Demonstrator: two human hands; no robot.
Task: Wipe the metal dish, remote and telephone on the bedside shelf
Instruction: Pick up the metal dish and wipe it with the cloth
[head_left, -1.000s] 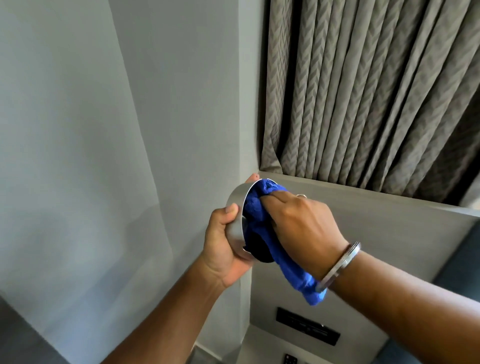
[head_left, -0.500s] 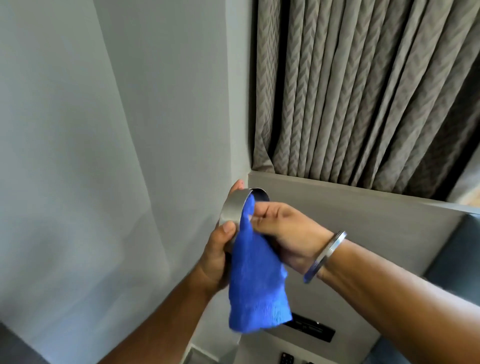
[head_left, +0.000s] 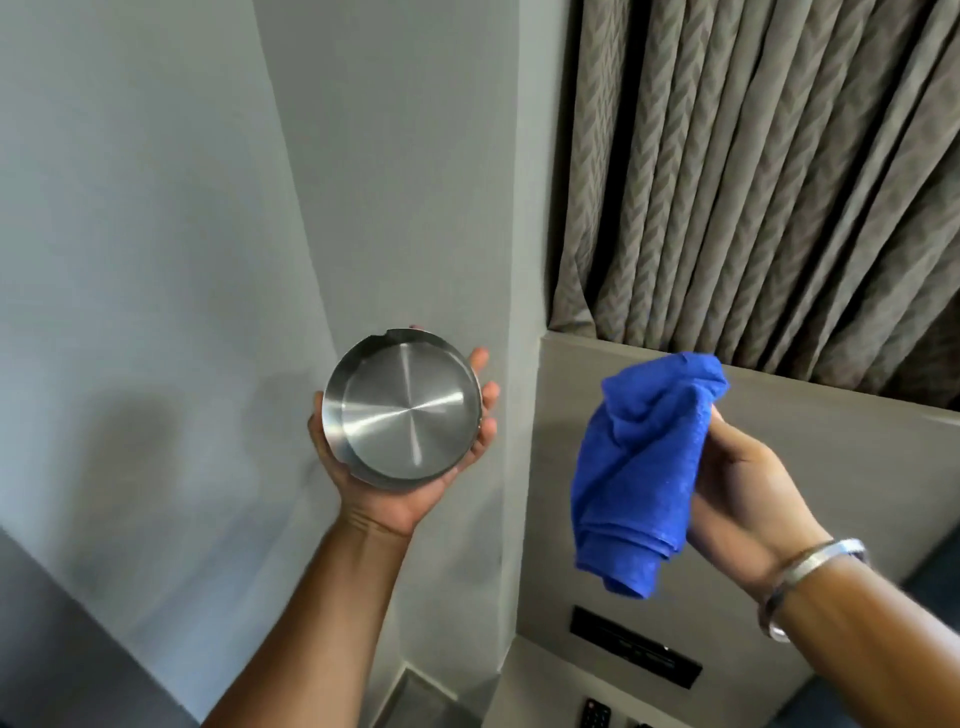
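Head camera, what is the left hand doing?

— It cups a round metal dish, palm under it, fingers curled round the far rim. The dish is held up in front of the grey wall, its shiny face turned to the camera, with a small notch in the top rim.

— And the right hand?

— Closed on a bunched blue cloth, which hangs down from the grip. A metal bangle sits on that wrist.

— Are cloth and dish touching?

— No, they are well apart, with the headboard panel between them.

— Anything else?

— A patterned curtain hangs above the panel. At the bottom edge a dark remote lies on the bedside shelf. A black switch plate is set in the panel above it.
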